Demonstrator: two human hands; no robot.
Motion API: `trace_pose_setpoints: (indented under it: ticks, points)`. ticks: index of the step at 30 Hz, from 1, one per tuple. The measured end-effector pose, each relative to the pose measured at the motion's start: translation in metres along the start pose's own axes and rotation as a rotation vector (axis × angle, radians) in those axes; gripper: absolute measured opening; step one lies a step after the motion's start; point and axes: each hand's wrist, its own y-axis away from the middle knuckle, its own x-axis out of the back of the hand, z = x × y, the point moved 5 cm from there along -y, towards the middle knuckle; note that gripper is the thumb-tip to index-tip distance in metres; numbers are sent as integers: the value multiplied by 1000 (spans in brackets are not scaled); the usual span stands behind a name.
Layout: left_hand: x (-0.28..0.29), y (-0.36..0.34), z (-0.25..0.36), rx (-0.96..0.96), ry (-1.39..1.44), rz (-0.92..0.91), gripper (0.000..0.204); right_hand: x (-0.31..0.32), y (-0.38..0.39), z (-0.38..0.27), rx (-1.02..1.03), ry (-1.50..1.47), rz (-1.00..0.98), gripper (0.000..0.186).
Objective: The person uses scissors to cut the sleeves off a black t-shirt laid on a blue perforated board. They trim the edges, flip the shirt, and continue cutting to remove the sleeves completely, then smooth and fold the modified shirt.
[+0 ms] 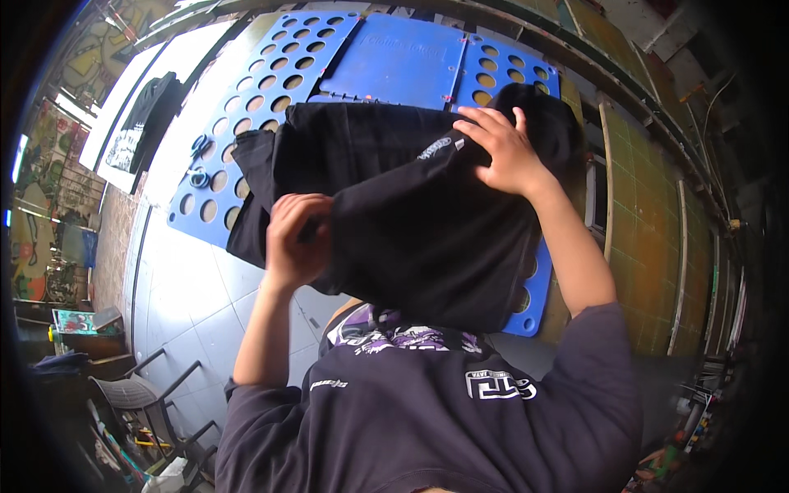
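A black garment (419,246) with a small white print is spread over a blue folding board (386,57) with round holes in its side panels. My left hand (297,234) has its fingers curled on the garment's left edge. My right hand (501,152) lies on the upper right of the cloth near the print, its fingers spread. A bunched dark part of the garment rises beside my right hand, and folded black layers lie under the upper left.
A white panel (107,140) with a dark printed cloth stands at upper left. Yellowish boards (641,246) line the right. A grey chair (131,394) stands at lower left on the tiled floor, near shelves of clutter. A small teal object (199,178) rests on the board's left panel.
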Motion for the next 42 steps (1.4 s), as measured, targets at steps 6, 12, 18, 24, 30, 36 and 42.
trace_pose_setpoints:
  ticks: [6, 12, 18, 24, 30, 36, 42]
  points:
    - [-87, -43, 52, -148, -46, 102, 34, -19, 10, 7, 137, -235, 185, 25]
    - [-132, -54, 52, -3, -331, -19, 28, -17, 34, 10, 146, -331, 263, 21]
    - [-119, -46, 55, -69, -4, 215, 19, -12, 45, 6, 181, -369, 309, 23]
    - [-105, -33, 52, 143, 310, 136, 12, -8, 62, -3, 168, -394, 189, 21]
    - [-95, -24, 41, 386, 527, 78, 16, -11, 65, -9, 164, -369, 184, 19]
    - [-121, -23, 75, 186, -273, 2, 28, -9, 68, -20, 178, -367, 214, 16]
    - [-121, 0, 67, 148, -156, 64, 11, -7, 80, -28, 169, -398, 259, 16]
